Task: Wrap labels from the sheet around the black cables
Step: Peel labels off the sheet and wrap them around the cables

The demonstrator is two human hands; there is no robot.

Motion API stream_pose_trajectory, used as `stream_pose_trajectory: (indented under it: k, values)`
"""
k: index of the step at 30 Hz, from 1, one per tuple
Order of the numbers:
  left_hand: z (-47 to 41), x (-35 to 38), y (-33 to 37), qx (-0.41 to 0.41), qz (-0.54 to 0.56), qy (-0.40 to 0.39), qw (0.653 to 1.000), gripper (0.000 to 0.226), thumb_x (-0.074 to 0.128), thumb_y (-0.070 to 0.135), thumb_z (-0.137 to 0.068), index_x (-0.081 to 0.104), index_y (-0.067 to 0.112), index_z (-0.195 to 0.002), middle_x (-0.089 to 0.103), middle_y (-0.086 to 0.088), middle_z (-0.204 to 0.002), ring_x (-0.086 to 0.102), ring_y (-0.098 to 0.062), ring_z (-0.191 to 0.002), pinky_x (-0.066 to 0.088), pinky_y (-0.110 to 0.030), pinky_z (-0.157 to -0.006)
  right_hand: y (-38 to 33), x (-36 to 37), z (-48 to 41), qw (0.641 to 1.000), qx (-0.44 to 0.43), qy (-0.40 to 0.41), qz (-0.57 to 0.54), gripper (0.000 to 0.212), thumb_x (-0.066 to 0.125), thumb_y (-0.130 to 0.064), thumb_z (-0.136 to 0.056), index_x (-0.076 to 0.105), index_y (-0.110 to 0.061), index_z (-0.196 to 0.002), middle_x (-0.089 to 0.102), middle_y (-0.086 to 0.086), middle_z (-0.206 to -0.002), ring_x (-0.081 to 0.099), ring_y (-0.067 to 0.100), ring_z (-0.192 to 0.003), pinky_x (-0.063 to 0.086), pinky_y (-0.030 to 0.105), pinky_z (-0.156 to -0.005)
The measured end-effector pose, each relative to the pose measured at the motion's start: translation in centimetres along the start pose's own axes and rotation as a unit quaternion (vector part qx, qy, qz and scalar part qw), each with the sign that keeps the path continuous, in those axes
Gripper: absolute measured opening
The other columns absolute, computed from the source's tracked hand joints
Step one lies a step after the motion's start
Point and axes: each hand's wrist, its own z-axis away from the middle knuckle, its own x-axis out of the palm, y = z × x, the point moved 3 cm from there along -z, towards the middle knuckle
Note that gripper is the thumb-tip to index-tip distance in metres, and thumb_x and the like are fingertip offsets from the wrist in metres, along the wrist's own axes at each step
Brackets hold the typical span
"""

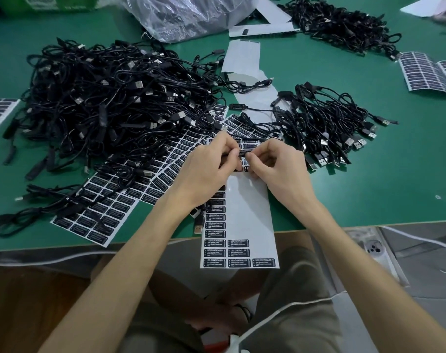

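Near edge: the label sheet (244,207) lies lengthwise, its near end overhanging the tabletop (369,187). A few rows of labels remain at the near end and one column runs up its left side; the rest is bare backing. Judged well over half used.

A USB plug (197,226) hangs beside the sheet under the left wrist, probably the tail of the cable in work.

Just above the sheet: left hand (211,164) and right hand (275,161) are drawn close together, fingertips curled and pinching a single label (242,153) between them. It appears to be folded round a thin black cable; the cable itself is mostly hidden by the fingers. The wrap looks in progress, not yet pressed closed.

Left of the hands: a full label sheet (97,215), partly under a big tangled cable heap (109,98). Likely the unlabelled stock, so most of the job remains.

Right of the hands: a smaller, tidier bundle (326,123), plugs aligned. Possibly the finished cables, but their labels are too small to confirm.

Farther: stripped backing (242,57), a clear plastic bag (186,14), another cable pile (339,24), and a curled label sheet (425,72) at far right.
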Motion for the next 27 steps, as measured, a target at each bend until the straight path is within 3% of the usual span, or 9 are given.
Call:
stream_pose_trajectory:
  k: [6, 27]
  values:
    - [-0.01, -0.07, 0.15, 0.002, -0.005, 0.003, 1.0, 0.006, 0.051, 0.027, -0.106, 0.055, 0.022, -0.107, 0.074, 0.016, -0.084, 0.069, -0.004, -0.082, 0.055, -0.043, -0.081, -0.01, -0.09, -0.02, 1.0, 0.006, -0.004, -0.007, 0.01, 0.071, -0.02, -0.095, 0.07, -0.012, -0.09, 0.074, 0.0, -0.078, 0.071, 0.019, -0.076, 0.058, 0.042, -0.077]
    - [-0.3, 0.12, -0.31, -0.007, 0.001, -0.012, 1.0, 0.01, 0.045, 0.033, -0.104, 0.054, 0.03, -0.108, 0.069, 0.018, -0.082, 0.066, -0.008, -0.078, 0.054, -0.048, -0.077, 0.26, 0.05, -0.22, 1.0, 0.006, -0.013, -0.019, 0.009, 0.072, -0.02, -0.093, 0.069, -0.015, -0.087, 0.073, -0.002, -0.076, 0.071, 0.018, -0.075, 0.06, 0.039, -0.075]
